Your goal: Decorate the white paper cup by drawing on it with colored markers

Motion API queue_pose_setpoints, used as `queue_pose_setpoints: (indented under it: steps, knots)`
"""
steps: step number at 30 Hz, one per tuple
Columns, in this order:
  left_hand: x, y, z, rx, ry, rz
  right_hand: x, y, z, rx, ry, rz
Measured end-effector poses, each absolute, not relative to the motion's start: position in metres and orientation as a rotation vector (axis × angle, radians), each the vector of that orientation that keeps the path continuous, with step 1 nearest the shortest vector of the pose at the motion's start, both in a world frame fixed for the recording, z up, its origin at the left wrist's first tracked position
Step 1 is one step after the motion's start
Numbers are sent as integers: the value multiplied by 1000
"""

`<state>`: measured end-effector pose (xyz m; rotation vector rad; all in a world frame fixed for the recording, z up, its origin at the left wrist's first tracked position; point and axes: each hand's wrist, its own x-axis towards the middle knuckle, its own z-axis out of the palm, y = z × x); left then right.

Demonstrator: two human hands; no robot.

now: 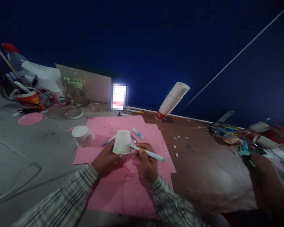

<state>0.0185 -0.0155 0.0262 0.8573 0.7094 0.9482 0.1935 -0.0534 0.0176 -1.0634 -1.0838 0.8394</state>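
Observation:
My left hand (pixel 107 160) grips a white paper cup (pixel 122 140), held upside down above the pink paper sheets (pixel 101 195). Green marks run along the cup's lower part, near its rim. In my right hand (pixel 147 162) is a white marker (pixel 152 154) with a green end, its tip at the right side of the cup. Beyond the cup lie a glue stick (pixel 139 134) and a purple-tipped pen (pixel 108 141), both on the pink paper. A second white cup (pixel 82 136) stands upside down to the left, partly on the paper.
A leaning stack of paper cups (pixel 172 100) stands by the blue wall. At the back left are a glass jar (pixel 76 91), a pink cup (pixel 58 96) and a red container (pixel 28 98). Paper scraps (pixel 176 155) dot the brown table. Another person's hand (pixel 262 160) is at right.

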Motion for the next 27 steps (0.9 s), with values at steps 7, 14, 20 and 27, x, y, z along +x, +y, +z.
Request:
queue_pose_setpoints:
  steps: [7,14,20,27]
  knots:
    - [19,-16,27,855,699,939,193,-52,16,-1037,-1064,846]
    - [19,-15,25,881,718,967,194,-53,15,-1062,-1070,851]
    - [18,-16,29,839,714,938,194,-57,23,-1067,-1131,896]
    - [16,-15,25,828,741,931,193,-60,26,-1047,-1123,907]
